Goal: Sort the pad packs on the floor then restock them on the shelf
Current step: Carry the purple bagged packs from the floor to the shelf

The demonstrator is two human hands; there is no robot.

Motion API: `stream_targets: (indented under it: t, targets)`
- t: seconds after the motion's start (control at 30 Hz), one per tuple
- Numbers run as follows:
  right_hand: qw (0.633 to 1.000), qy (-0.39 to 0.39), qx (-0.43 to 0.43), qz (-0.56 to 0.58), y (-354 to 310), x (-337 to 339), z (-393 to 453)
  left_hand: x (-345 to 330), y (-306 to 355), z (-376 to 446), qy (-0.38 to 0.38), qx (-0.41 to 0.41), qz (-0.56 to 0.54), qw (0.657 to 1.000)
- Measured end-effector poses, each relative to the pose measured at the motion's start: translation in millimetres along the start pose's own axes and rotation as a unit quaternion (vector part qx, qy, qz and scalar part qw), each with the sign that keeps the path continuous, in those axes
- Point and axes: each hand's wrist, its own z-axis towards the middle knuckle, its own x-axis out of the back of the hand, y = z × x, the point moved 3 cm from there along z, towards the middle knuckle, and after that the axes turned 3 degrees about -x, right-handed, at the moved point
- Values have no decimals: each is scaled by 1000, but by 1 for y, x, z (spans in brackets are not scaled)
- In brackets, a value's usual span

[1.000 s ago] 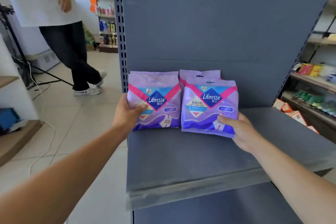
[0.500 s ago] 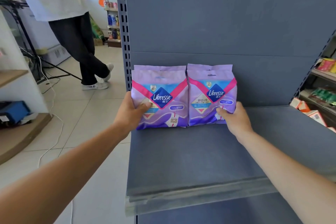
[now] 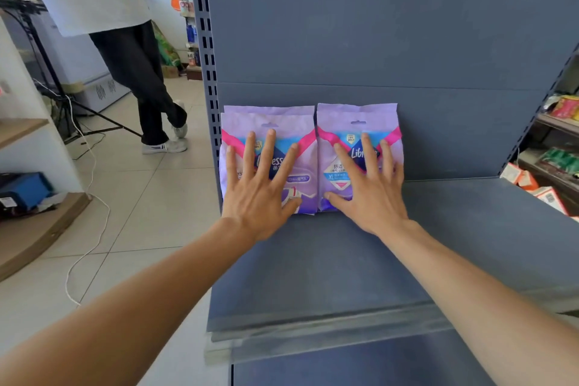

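Purple pad packs with pink and blue labels stand upright side by side at the back left of the grey shelf (image 3: 470, 229), against its back panel. My left hand (image 3: 260, 188) presses flat with spread fingers on the left pack (image 3: 297, 128); the top of another pack shows just behind it. My right hand (image 3: 369, 188) presses flat with spread fingers on the right pack (image 3: 357, 117). Both hands cover most of the labels.
A person (image 3: 134, 66) in a white top and dark trousers stands on the tiled floor at the left, beside a tripod and a white cable (image 3: 94, 229). Stocked shelves (image 3: 554, 163) are at the far right. A wooden shelf with a blue box (image 3: 25, 191) sits at the left.
Both hands have let go of the packs' lower corners and now lie flat with straight fingers on their fronts. The packs have been pushed back against the rear panel.
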Motion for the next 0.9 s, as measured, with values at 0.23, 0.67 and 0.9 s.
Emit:
stream_targets:
  t: [0.23,0.67,0.9]
  targets:
    - [1000,-29,-1,8,-2,9,2,4,-2,3,-20,6,-5,1000]
    - [991,-132,6,29,35,115,-106,102,102,-36,-126,-134,-180,966]
    - [975,-169,-133,-47,107,198,-221,153,222,-64,-159,-258,-193,933]
